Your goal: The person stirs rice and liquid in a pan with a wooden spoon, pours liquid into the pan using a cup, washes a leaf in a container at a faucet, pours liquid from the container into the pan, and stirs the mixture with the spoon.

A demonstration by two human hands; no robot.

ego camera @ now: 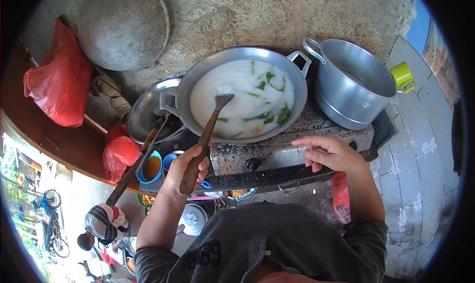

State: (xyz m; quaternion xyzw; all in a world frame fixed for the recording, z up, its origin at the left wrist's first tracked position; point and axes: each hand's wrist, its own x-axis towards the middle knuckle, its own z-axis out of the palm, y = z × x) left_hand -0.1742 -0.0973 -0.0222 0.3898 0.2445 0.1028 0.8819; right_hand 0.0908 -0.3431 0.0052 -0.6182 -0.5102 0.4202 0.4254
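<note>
My left hand [187, 169] is closed around the handle of a wooden spatula [208, 134]. The spatula's blade dips into white liquid [226, 78] with green leaf pieces [284, 114] in it. That liquid fills much of a wide two-handled aluminium wok [301, 93] on a gas stove [230, 160]. Over the stove's front edge, below the wok's right side, hovers my right hand [326, 153], its fingers partly curled and holding nothing. A tall aluminium pot [341, 101] stands just right of the wok, with a yellow-green plastic mug [402, 77] hooked on its rim.
Left of the wok lie a metal lid [139, 116], long-handled utensils [128, 181], a blue cup of orange-brown liquid [151, 168] and red plastic bags [61, 86]. A large round metal pan [124, 26] leans on the rough wall. Another person [105, 223] is at lower left.
</note>
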